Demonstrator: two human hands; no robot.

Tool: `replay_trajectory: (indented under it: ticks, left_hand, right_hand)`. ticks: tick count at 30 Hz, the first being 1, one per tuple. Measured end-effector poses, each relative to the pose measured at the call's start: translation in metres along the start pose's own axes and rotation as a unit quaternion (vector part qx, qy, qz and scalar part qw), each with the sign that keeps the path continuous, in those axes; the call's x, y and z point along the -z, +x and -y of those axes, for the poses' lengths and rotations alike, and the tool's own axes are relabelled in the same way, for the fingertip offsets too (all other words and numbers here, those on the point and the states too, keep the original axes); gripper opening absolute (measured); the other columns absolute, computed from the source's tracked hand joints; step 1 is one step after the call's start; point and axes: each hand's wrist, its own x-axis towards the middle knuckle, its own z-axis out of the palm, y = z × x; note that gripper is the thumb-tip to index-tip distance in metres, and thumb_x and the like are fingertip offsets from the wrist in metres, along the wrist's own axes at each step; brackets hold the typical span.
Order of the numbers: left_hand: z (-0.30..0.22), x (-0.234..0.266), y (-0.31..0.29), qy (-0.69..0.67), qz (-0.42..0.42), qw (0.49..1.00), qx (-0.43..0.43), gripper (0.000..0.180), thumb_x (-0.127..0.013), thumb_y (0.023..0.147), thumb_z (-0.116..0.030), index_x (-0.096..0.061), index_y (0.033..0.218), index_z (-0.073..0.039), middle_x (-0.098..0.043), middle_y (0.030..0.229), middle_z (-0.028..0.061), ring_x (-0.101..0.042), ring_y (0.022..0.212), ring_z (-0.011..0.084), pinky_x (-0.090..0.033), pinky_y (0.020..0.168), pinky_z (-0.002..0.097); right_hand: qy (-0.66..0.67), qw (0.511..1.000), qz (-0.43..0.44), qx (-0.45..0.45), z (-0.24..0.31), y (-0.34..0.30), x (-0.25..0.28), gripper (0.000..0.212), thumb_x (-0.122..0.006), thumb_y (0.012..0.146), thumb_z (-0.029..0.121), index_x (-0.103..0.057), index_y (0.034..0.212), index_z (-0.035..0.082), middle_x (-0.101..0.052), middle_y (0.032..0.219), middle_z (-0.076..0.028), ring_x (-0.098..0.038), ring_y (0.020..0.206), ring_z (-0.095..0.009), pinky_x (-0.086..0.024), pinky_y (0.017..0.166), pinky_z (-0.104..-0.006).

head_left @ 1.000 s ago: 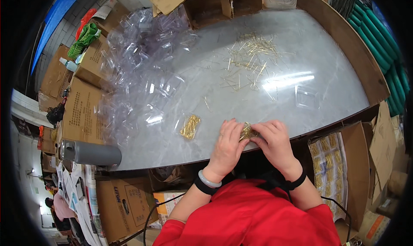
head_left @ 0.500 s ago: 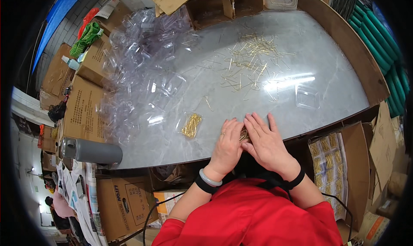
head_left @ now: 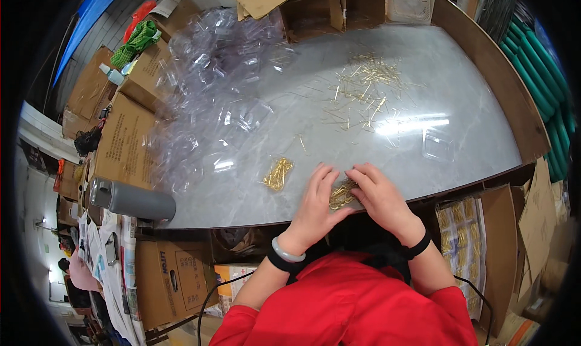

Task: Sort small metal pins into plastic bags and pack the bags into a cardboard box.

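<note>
A bunch of thin gold wire hooks [head_left: 342, 196] lies near the table's front edge, between my two hands. Cupped along its left side is my left hand [head_left: 310, 202], the thumb reaching across its near end. My right hand [head_left: 382, 202] has bent fingers and thumb against the bunch's right side. Whether a clear case lies under the hooks I cannot tell. Left of my hands, a small clear plastic case [head_left: 270, 177] holds more gold hooks. Farther off, loose gold hooks [head_left: 370, 79] are scattered in a pile. A single hook [head_left: 301, 144] lies nearer to me.
Clear plastic cases [head_left: 206, 98] heap up on the table's left side. One clear case [head_left: 437, 145] lies at the right. A grey bottle [head_left: 136, 201] rests on its side at the left edge. Cardboard strips [head_left: 496, 61] border the table. Filled packs [head_left: 463, 231] stand in a box below right.
My hands have moved apart, uncovering the bunch of gold hooks between them. Before, both lay close together over it. The whole view has shifted slightly.
</note>
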Motion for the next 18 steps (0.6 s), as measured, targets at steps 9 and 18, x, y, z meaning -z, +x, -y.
replay_trajectory:
  ticks: [9,18]
  left_hand:
    - [-0.007,0.022,-0.010,-0.003,0.068,0.991,0.119,0.048,-0.079,0.079,-0.005,-0.058,0.122,0.000,-0.056,0.114,0.0172,-0.063,0.094,0.0310,-0.054,0.078,0.0370]
    - [-0.007,0.008,0.011,-0.087,-0.013,0.994,0.065,0.040,-0.074,0.082,0.001,-0.061,0.120,0.000,-0.059,0.109,0.0132,-0.065,0.085,0.0249,-0.055,0.075,0.0347]
  right_hand:
    - [-0.141,0.982,0.059,0.113,0.008,0.004,0.005,0.048,-0.066,0.091,0.015,-0.053,0.135,0.000,-0.054,0.141,-0.015,-0.048,0.136,-0.035,-0.037,0.116,-0.0458]
    - [-0.111,0.991,-0.008,0.073,0.006,0.002,0.003,0.046,-0.065,0.089,0.007,-0.053,0.132,-0.003,-0.055,0.133,-0.020,-0.052,0.125,-0.039,-0.044,0.108,-0.0447]
